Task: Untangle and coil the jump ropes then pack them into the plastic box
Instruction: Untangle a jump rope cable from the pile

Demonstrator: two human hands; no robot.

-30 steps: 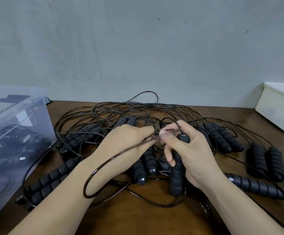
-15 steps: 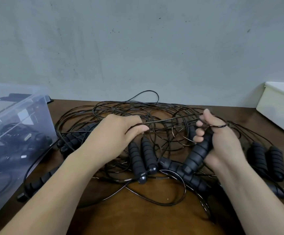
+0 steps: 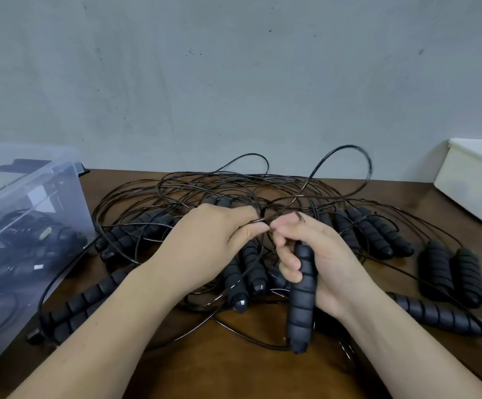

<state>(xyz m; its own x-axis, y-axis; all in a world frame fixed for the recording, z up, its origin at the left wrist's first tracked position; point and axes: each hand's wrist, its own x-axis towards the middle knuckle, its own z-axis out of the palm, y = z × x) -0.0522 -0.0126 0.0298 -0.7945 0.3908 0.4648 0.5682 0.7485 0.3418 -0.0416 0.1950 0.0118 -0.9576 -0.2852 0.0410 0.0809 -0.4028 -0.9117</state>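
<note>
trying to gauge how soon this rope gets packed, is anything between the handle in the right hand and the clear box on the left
Yes. The left hand, pinching a cord, and its forearm lie across the path, and the pile of tangled cords and loose handles covers the table between the held handle and the box.

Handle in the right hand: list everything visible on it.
The handle is black, looks like foam, and is ribbed in stacked rings with a rounded cap at its lower end. It stands nearly upright over the table, cap toward the camera. The right hand curls round its upper half and hides the top, so its cord joint cannot be seen. The left hand pinches a thin cord nearby.
</note>
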